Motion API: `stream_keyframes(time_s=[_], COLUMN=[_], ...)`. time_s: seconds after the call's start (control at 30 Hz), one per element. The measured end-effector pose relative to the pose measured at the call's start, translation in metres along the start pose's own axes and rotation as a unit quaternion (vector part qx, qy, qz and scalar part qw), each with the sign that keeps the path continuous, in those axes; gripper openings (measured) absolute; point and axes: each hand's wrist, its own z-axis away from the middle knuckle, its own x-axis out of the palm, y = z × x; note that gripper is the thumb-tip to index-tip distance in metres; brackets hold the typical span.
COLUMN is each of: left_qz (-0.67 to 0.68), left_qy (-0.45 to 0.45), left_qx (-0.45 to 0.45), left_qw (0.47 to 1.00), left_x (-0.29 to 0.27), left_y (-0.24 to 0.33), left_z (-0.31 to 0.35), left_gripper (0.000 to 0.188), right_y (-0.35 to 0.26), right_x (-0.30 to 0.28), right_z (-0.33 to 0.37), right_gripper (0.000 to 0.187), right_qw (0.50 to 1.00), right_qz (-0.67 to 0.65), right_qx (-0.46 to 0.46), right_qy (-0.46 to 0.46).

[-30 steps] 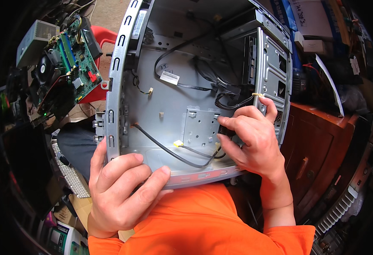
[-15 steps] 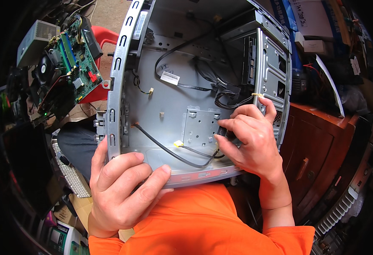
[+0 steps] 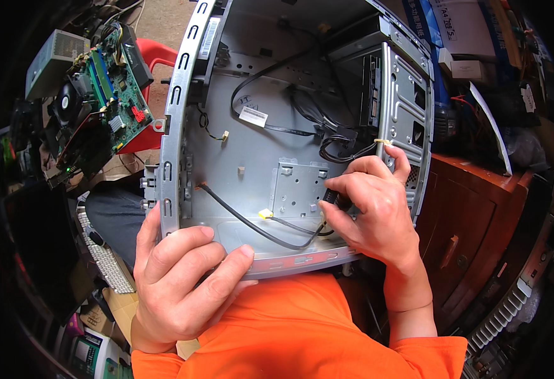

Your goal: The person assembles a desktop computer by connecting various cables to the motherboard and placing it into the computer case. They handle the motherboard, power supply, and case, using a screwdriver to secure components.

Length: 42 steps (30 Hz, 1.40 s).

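Note:
An opened metal computer case (image 3: 232, 183) rests in front of me, its inside facing up. My left hand (image 3: 185, 278) grips the near left corner, with the fingers curled along the rim. Over the near right part of the case, my right hand (image 3: 378, 208) pinches a short black ribbed piece (image 3: 330, 196) between thumb and fingers. A black cable (image 3: 245, 219) runs from the left wall in a curve toward that hand. Close by lies a thin cable with a white and yellow plug (image 3: 265, 215). A pale yellow tie (image 3: 383, 141) shows beside my raised fingertips.
A drive cage (image 3: 406, 95) fills the case's right side, and bundled black cables (image 3: 337, 136) hang next to it. To the left, a green motherboard (image 3: 112, 95) and a power supply (image 3: 55, 60) sit by a red chair (image 3: 157, 54). A reddish wooden cabinet (image 3: 460, 221) stands right.

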Motion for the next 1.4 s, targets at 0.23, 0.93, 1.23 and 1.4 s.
stream_keyframes(time_s=[0.23, 0.93, 1.23, 1.4], left_qz=[-0.001, 0.005, -0.007, 0.007], left_qy=[-0.001, -0.002, -0.001, 0.012], left_qx=[0.0, -0.001, -0.004, 0.006], left_qw=[1.0, 1.0, 1.0, 1.0], left_x=[0.0001, -0.0006, -0.0005, 0.0036], left_y=[-0.0005, -0.0011, -0.0003, -0.0031], left_z=[0.0004, 0.0005, 0.0012, 0.0016], left_gripper=[0.031, 0.033, 0.033, 0.033], right_y=[-0.0018, -0.0046, -0.0044, -0.0023], right_x=[-0.0013, -0.0009, 0.0003, -0.0012], right_z=[-0.0011, -0.0018, -0.0001, 0.0008], right_gripper=[0.019, 0.019, 0.024, 0.025], right_qw=[1.0, 1.0, 1.0, 1.0], right_qz=[0.006, 0.015, 0.018, 0.018], right_qx=[0.003, 0.013, 0.024, 0.023], right_qy=[-0.005, -0.005, -0.001, -0.007])
